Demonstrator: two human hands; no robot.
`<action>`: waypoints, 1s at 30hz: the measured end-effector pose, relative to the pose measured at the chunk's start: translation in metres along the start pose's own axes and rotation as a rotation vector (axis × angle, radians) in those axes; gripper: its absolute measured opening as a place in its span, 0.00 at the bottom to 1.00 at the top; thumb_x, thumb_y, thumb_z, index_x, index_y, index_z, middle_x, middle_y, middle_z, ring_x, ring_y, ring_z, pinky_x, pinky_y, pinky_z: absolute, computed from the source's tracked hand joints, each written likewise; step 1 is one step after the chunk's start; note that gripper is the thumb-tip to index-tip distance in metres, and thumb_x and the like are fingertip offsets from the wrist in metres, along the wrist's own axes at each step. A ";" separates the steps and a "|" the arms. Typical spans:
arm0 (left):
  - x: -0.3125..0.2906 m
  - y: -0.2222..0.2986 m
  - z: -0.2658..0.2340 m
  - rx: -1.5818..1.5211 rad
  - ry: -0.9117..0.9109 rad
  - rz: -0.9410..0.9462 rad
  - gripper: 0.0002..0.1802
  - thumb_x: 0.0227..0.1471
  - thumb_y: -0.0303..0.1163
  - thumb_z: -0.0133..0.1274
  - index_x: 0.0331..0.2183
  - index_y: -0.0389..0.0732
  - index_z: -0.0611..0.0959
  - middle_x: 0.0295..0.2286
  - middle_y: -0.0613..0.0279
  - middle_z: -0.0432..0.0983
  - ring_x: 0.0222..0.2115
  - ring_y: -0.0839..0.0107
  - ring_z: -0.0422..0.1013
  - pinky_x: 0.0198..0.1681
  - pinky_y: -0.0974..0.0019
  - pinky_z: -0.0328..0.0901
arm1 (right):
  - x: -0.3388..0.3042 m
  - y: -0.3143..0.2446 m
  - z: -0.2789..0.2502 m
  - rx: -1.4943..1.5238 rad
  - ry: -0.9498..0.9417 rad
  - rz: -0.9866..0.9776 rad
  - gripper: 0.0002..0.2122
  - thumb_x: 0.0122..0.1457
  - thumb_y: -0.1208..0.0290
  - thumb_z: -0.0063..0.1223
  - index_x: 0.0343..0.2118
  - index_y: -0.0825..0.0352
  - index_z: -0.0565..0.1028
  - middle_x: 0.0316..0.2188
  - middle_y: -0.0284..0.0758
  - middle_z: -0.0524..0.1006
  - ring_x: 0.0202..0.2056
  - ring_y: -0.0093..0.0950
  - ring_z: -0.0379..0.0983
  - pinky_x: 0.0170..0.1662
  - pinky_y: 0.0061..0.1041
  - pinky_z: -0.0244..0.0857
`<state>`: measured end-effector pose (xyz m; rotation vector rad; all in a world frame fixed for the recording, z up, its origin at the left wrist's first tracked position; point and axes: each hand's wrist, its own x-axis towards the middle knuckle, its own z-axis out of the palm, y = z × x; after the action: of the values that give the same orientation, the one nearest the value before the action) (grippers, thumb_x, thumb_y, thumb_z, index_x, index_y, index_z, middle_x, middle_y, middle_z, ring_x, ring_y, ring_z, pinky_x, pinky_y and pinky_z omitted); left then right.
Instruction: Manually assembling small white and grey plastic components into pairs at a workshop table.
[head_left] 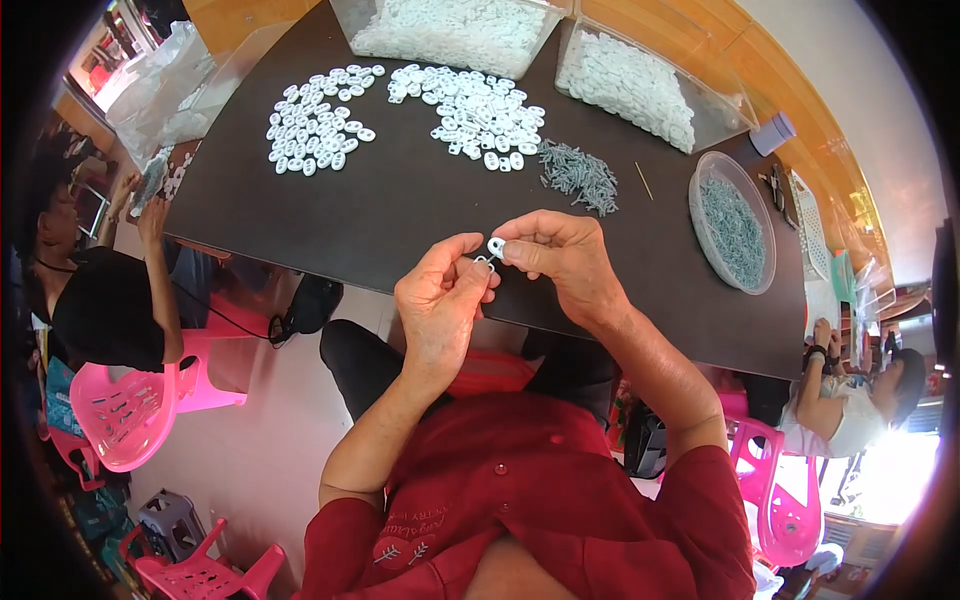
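Note:
Near the table's front edge, my left hand (440,298) pinches a small white plastic piece (484,263) between thumb and fingers. Close beside it, the thumb and forefinger of my right hand (562,262) grip a white oval plastic piece (496,245) with a hole in it. The two pieces are almost together; whether they touch I cannot tell. Beyond my hands lie a pile of white oval pieces (312,122), a second pile of white pieces (488,112) and a heap of small grey-blue screw-like pins (580,176).
Two clear bins of white pieces, one (540,50) at the far edge and one (728,118) farther right, stand on the dark table (400,205). A round tub (697,215) of grey pins and a thin yellowish stick (644,181) lie right. Other people sit at both sides.

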<state>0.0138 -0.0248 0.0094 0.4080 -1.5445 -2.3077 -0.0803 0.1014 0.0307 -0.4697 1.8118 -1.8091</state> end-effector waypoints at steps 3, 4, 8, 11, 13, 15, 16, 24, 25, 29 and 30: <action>0.000 -0.001 0.000 0.011 -0.003 -0.001 0.14 0.51 0.21 0.50 0.42 0.30 0.75 0.23 0.61 0.75 0.21 0.80 0.70 0.20 0.80 0.63 | 0.001 0.002 0.000 0.005 -0.003 -0.020 0.08 0.49 0.78 0.57 0.33 0.71 0.78 0.24 0.30 0.76 0.24 0.14 0.67 0.26 0.14 0.58; 0.000 -0.001 0.000 0.012 -0.001 -0.001 0.14 0.51 0.21 0.50 0.42 0.30 0.75 0.23 0.61 0.75 0.21 0.80 0.70 0.20 0.80 0.63 | 0.001 0.002 0.001 0.005 -0.005 -0.019 0.08 0.49 0.78 0.57 0.33 0.71 0.78 0.24 0.30 0.76 0.24 0.14 0.67 0.26 0.14 0.58; 0.000 -0.004 0.001 -0.003 0.000 0.021 0.14 0.51 0.22 0.50 0.42 0.30 0.75 0.23 0.63 0.74 0.21 0.80 0.70 0.20 0.80 0.63 | -0.002 0.000 0.007 -0.053 -0.006 -0.090 0.07 0.50 0.79 0.54 0.33 0.72 0.77 0.25 0.30 0.77 0.24 0.14 0.67 0.26 0.14 0.60; 0.000 -0.005 0.003 -0.014 0.004 0.036 0.14 0.52 0.22 0.50 0.42 0.30 0.75 0.23 0.64 0.73 0.22 0.80 0.70 0.21 0.80 0.63 | -0.003 0.002 0.011 -0.103 0.004 -0.142 0.05 0.51 0.81 0.52 0.31 0.73 0.77 0.24 0.31 0.77 0.25 0.15 0.69 0.29 0.16 0.63; -0.001 -0.005 0.005 -0.018 0.009 0.045 0.14 0.52 0.23 0.51 0.42 0.29 0.75 0.23 0.65 0.73 0.22 0.80 0.69 0.22 0.80 0.63 | -0.003 0.005 0.012 -0.124 0.021 -0.178 0.05 0.52 0.81 0.51 0.30 0.73 0.77 0.24 0.32 0.77 0.26 0.16 0.70 0.30 0.17 0.66; -0.001 -0.008 0.007 -0.045 0.028 0.066 0.14 0.52 0.22 0.50 0.43 0.30 0.74 0.24 0.64 0.73 0.23 0.80 0.69 0.22 0.79 0.64 | -0.003 0.008 0.011 -0.180 0.045 -0.232 0.05 0.52 0.82 0.49 0.30 0.73 0.77 0.24 0.33 0.76 0.26 0.16 0.70 0.30 0.18 0.65; -0.001 -0.009 0.007 -0.044 0.029 0.069 0.14 0.52 0.22 0.50 0.43 0.30 0.74 0.24 0.64 0.73 0.23 0.80 0.69 0.22 0.79 0.64 | -0.004 0.008 0.012 -0.180 0.044 -0.235 0.05 0.52 0.82 0.49 0.30 0.73 0.77 0.24 0.33 0.76 0.26 0.16 0.70 0.30 0.18 0.65; -0.003 -0.020 0.009 -0.114 0.048 0.170 0.13 0.53 0.22 0.50 0.42 0.31 0.75 0.24 0.64 0.73 0.23 0.79 0.68 0.22 0.78 0.64 | -0.010 0.006 0.019 -0.121 0.060 -0.181 0.05 0.52 0.84 0.46 0.30 0.75 0.75 0.26 0.33 0.72 0.26 0.19 0.70 0.29 0.20 0.65; -0.003 -0.021 0.009 -0.114 0.048 0.171 0.13 0.53 0.22 0.50 0.42 0.31 0.75 0.24 0.64 0.73 0.23 0.79 0.68 0.22 0.78 0.64 | -0.010 0.006 0.020 -0.121 0.060 -0.182 0.05 0.52 0.84 0.46 0.30 0.75 0.75 0.26 0.33 0.72 0.26 0.19 0.70 0.29 0.20 0.65; -0.003 -0.021 0.010 -0.121 0.039 0.170 0.14 0.52 0.21 0.50 0.43 0.31 0.75 0.24 0.64 0.73 0.23 0.79 0.68 0.23 0.78 0.64 | -0.008 0.008 0.016 -0.224 0.059 -0.258 0.06 0.51 0.84 0.47 0.30 0.73 0.75 0.24 0.34 0.71 0.25 0.21 0.70 0.29 0.21 0.65; -0.003 -0.021 0.009 -0.107 0.033 0.168 0.14 0.52 0.21 0.49 0.43 0.31 0.75 0.24 0.64 0.73 0.23 0.79 0.68 0.23 0.78 0.64 | -0.007 0.008 0.015 -0.310 0.049 -0.310 0.06 0.50 0.84 0.47 0.30 0.73 0.75 0.24 0.34 0.71 0.24 0.22 0.70 0.28 0.21 0.65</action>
<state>0.0103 -0.0085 -0.0062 0.2764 -1.3772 -2.2305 -0.0648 0.0944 0.0242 -0.8725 2.1625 -1.7470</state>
